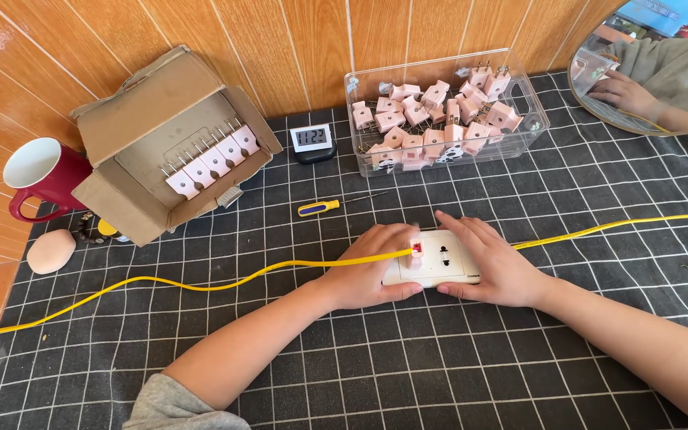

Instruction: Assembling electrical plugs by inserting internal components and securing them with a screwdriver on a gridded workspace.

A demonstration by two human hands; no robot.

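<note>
Head cam: both hands clamp the white socket block, left hand pinching a pink plug in it, right hand lying flat; the block's lower edge is hidden.

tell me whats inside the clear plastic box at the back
The clear plastic box holds a loose heap of pink plug adapters with metal prongs, plus a few black-and-white patterned ones at the front. What lies beneath the heap is covered.
</note>
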